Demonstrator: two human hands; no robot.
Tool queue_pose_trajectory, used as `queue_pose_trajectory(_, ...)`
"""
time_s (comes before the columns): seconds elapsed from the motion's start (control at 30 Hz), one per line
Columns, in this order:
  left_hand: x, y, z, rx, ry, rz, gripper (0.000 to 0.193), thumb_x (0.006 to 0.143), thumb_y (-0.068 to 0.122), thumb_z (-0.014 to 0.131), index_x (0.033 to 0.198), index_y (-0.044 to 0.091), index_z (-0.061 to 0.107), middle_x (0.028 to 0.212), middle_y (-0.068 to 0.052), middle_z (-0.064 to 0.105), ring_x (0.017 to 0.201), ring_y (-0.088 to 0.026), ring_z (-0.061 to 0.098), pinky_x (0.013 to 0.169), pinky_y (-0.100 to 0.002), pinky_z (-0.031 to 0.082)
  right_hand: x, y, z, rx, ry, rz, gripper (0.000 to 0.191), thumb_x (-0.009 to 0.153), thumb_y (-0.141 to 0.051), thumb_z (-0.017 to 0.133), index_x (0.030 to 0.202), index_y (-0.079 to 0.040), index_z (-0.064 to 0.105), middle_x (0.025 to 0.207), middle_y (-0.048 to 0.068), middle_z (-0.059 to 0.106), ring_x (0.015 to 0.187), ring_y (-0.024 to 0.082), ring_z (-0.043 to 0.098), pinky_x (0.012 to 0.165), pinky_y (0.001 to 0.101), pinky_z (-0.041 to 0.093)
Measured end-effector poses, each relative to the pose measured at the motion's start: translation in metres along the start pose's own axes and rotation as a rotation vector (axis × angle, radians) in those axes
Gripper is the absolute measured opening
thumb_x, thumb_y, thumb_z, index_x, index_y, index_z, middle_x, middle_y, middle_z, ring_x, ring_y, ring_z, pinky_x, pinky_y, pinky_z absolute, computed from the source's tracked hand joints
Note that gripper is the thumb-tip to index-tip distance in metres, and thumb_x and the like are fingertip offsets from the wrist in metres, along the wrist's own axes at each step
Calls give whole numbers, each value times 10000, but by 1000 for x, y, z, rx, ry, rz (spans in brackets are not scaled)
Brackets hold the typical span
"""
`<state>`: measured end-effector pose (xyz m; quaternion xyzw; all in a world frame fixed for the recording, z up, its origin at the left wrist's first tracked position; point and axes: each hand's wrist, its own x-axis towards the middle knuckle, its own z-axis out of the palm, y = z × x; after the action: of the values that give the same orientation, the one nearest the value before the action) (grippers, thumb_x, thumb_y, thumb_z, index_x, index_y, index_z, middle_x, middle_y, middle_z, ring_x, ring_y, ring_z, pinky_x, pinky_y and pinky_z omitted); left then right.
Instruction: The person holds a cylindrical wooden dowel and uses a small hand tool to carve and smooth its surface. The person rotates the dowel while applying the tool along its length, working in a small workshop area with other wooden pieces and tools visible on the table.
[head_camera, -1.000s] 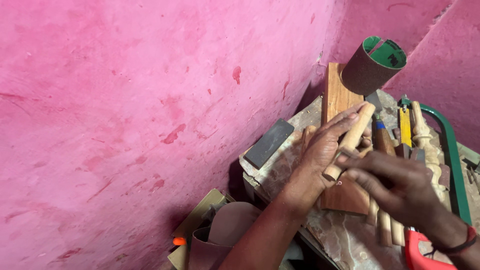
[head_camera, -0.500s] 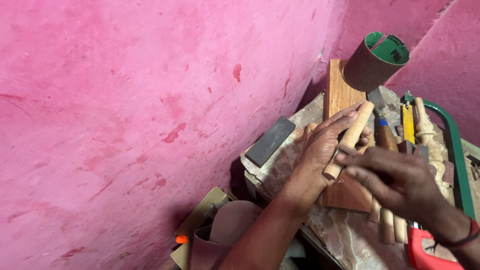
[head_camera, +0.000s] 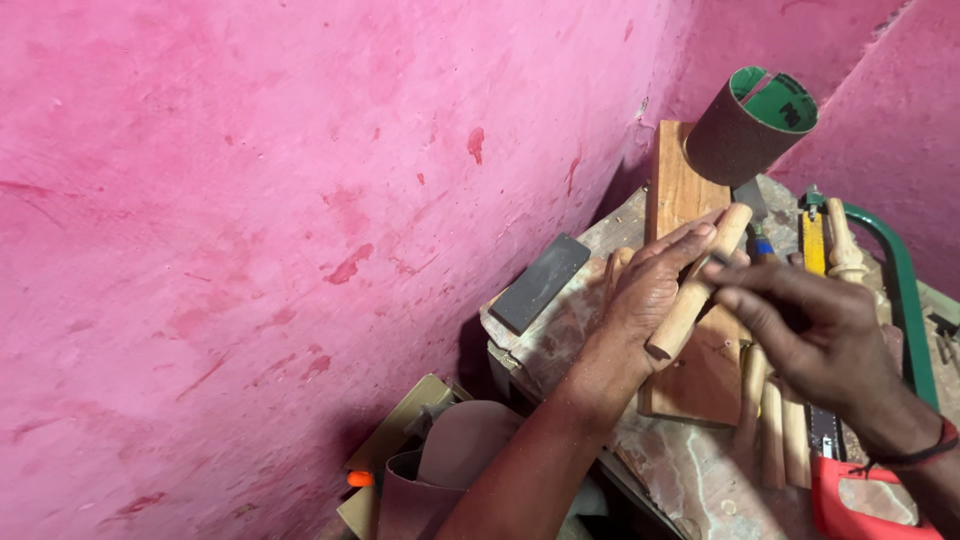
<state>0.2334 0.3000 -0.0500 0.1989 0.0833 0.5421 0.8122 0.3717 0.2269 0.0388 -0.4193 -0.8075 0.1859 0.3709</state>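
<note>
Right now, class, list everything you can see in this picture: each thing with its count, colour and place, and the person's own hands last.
Wooden dowel: one, pale wood, held over the board.
Wooden board: one, reddish brown, flat on the bench.
Sandpaper roll: one, brown outside and green inside, at the board's far end.
Dark flat block: one, grey-black, on the bench's corner by the wall.
Turned wooden pieces: several, pale, beside the board.
Saw: one, green frame, right side of the bench.
Red handle: one, bottom right.
Wall: pink, left.
Left hand: gripping the dowel.
Right hand: fingertips at the dowel.
</note>
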Motion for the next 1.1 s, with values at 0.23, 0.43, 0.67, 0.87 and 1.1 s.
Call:
queue_pose_trajectory(0.23,0,6,3,55,-45,22,461,1136,249,569,1516,-11,531,1073,-136,699,935,-185,688,874,-311,585,-3,-4,3,-36,-160,-93,168,905,-161,726,1043,-99,800,1036,46,824,847,123,781,713,263,653)
queue_pose_trajectory(0.43,-3,4,4,79,-51,32,473,1136,202,564,1546,-27,512,1122,-118,707,991,-151,688,905,-262,570,0,-1,1,-19,1,-58,203,967,-104,648,1133,-29,737,1087,102,782,985,198,761,934,353,585)
queue_pose_trajectory(0.67,-3,8,4,84,-22,16,460,1105,233,590,1511,22,545,1018,-106,671,899,-154,668,767,-270,580,0,1,-1,-130,-195,128,211,878,-221,726,1068,-167,801,1017,-7,840,755,127,740,685,268,629)
queue_pose_trajectory(0.87,-5,5,11,63,49,1,465,1088,184,587,1512,-3,545,1110,-53,709,1001,-110,686,848,-208,596,4,1,-5,-61,-18,80,210,960,-144,659,1134,-78,758,1099,75,791,869,138,789,685,261,657)
queue_pose_trajectory(1.1,-6,11,11,130,28,8,449,1093,223,598,1504,50,556,987,-85,644,894,-142,639,754,-265,570,1,-3,-3,-112,-167,58,150,905,-182,749,1014,-111,824,1101,23,815,723,95,760,605,237,596)
